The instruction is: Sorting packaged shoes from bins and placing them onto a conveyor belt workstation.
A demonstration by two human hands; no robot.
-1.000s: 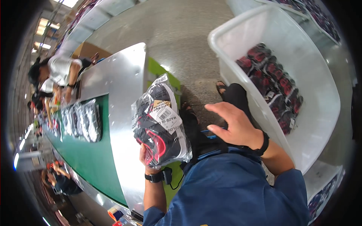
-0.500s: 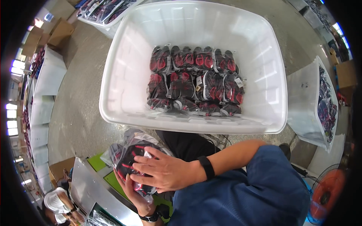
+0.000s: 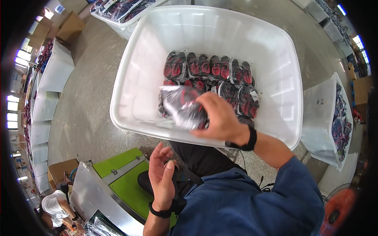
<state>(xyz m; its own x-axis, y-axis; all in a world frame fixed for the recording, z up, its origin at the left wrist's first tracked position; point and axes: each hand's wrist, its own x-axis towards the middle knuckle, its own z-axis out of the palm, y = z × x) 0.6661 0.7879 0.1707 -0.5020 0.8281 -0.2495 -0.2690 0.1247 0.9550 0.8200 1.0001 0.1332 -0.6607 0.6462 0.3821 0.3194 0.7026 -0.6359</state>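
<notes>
My right hand (image 3: pixel 222 118) grips a clear plastic bag of shoes (image 3: pixel 184 104), dark with red parts and slightly blurred. It holds the bag over the near left part of a large white plastic bin (image 3: pixel 275 102). Inside the bin, bagged black-and-red shoes (image 3: pixel 219 67) lie in rows; the held bag hides some of them. Below the bin's near rim, my left hand (image 3: pixel 161 177) is empty, palm turned up and fingers loosely curled apart.
Another white bin of bagged goods (image 3: pixel 122 25) stands at the far left, and one more filled bin (image 3: pixel 325 118) at the right. A green-topped work surface (image 3: pixel 130 181) is at the lower left. Beyond it works another person (image 3: pixel 57 208). An orange fan (image 3: pixel 336 210) stands lower right.
The bag of shoes has gone from between both hands at the lower left up over the bin, carried by my right hand. My left hand has let go of it.
</notes>
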